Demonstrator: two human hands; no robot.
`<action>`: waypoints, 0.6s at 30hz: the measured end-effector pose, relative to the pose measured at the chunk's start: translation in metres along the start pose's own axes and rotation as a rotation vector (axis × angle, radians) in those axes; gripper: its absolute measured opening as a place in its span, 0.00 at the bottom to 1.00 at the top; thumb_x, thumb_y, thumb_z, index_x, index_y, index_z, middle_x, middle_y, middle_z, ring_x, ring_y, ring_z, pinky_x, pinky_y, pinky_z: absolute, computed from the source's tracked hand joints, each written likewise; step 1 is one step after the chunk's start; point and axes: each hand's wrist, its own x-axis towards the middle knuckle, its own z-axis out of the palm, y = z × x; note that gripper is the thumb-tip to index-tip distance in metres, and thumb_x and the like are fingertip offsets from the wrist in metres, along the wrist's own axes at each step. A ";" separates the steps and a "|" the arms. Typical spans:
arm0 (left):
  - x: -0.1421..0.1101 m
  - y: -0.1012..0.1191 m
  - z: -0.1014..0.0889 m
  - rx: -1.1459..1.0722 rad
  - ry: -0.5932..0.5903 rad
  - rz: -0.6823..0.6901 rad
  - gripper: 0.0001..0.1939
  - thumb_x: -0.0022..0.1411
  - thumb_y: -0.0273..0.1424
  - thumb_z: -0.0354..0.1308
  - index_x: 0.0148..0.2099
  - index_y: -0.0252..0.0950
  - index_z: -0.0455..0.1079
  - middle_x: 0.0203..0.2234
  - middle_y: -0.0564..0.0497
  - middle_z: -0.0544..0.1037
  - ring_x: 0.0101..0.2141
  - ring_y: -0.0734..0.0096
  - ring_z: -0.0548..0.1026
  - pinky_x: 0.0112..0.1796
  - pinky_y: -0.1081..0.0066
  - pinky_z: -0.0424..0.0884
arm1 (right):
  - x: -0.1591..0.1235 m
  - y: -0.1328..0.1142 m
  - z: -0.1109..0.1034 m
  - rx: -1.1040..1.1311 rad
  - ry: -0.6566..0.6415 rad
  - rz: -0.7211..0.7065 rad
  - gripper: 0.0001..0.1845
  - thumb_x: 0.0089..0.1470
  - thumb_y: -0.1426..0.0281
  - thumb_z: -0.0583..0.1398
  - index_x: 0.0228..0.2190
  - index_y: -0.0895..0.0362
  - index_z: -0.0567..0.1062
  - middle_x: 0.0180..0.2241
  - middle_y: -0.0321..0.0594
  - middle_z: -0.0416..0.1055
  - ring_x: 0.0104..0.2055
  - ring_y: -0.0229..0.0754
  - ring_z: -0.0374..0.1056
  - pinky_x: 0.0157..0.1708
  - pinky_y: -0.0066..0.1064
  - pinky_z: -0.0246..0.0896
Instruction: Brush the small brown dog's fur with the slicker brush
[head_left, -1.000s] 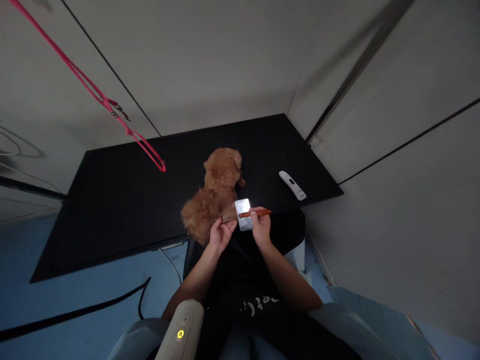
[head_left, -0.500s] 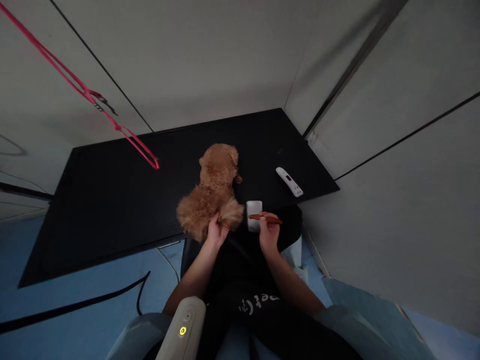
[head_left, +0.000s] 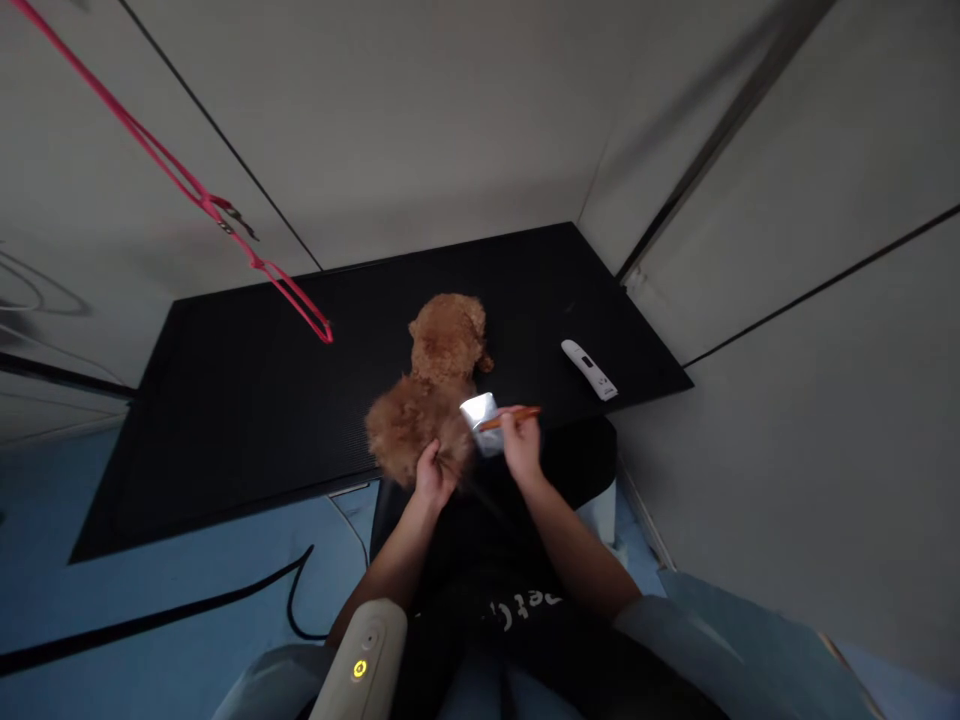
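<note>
A small dog with curly reddish-brown fur (head_left: 416, 415) is on a black grooming table, its head toward the far side. My left hand (head_left: 433, 478) is closed on the fur at the dog's near end; whether a leg or the tail is inside the grip cannot be made out. In my right hand (head_left: 522, 445) is a slicker brush (head_left: 482, 415), gripped by its orange-brown handle. The flat, shiny back of the brush head faces up. That head is right at the right edge of the dog's fur, its bristle side hidden.
White clippers (head_left: 589, 370) lie on the right part of the black table (head_left: 247, 420). A pink grooming loop (head_left: 300, 300) hangs over the left half. Pale walls (head_left: 450, 120) border the table behind and right. A pale device with a yellow light (head_left: 364, 660) appears low in view.
My right hand has brought the brush leftward to the dog's fur, and the brush head has tilted. The fanned-out fur beside my left hand lies differently. The whole view has shifted slightly.
</note>
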 end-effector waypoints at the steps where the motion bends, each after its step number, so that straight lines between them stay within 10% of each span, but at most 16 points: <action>1: -0.002 0.001 -0.001 -0.007 -0.002 -0.004 0.14 0.57 0.30 0.50 0.41 0.31 0.73 0.31 0.45 0.80 0.35 0.62 0.79 0.43 0.64 0.72 | 0.002 0.000 0.003 -0.004 0.105 -0.031 0.07 0.53 0.64 0.56 0.32 0.56 0.68 0.34 0.40 0.70 0.38 0.43 0.67 0.44 0.38 0.63; 6: -0.007 0.004 -0.005 0.017 0.034 -0.010 0.14 0.57 0.32 0.51 0.40 0.31 0.73 0.30 0.45 0.80 0.36 0.62 0.79 0.44 0.63 0.72 | -0.001 -0.001 0.011 0.088 -0.214 -0.053 0.06 0.52 0.65 0.57 0.32 0.54 0.68 0.36 0.41 0.71 0.40 0.43 0.68 0.43 0.38 0.64; 10: -0.009 0.004 -0.009 0.002 0.040 0.008 0.15 0.57 0.32 0.51 0.43 0.33 0.73 0.34 0.46 0.81 0.40 0.60 0.78 0.46 0.61 0.71 | -0.001 0.000 0.009 0.016 0.080 -0.065 0.06 0.53 0.65 0.56 0.32 0.55 0.67 0.41 0.44 0.69 0.45 0.45 0.66 0.47 0.41 0.61; 15: -0.010 0.001 -0.009 0.011 0.031 0.017 0.14 0.57 0.32 0.51 0.41 0.32 0.74 0.32 0.45 0.81 0.38 0.60 0.78 0.46 0.61 0.71 | -0.009 0.002 0.010 0.077 -0.226 0.003 0.07 0.52 0.65 0.57 0.33 0.54 0.68 0.43 0.44 0.70 0.45 0.45 0.68 0.46 0.40 0.63; 18: -0.009 0.001 -0.004 -0.027 0.001 0.045 0.15 0.58 0.31 0.50 0.44 0.32 0.73 0.36 0.45 0.80 0.40 0.61 0.78 0.47 0.63 0.71 | -0.015 0.002 0.013 0.060 0.052 0.012 0.07 0.52 0.65 0.57 0.33 0.55 0.68 0.45 0.45 0.70 0.47 0.45 0.67 0.49 0.42 0.61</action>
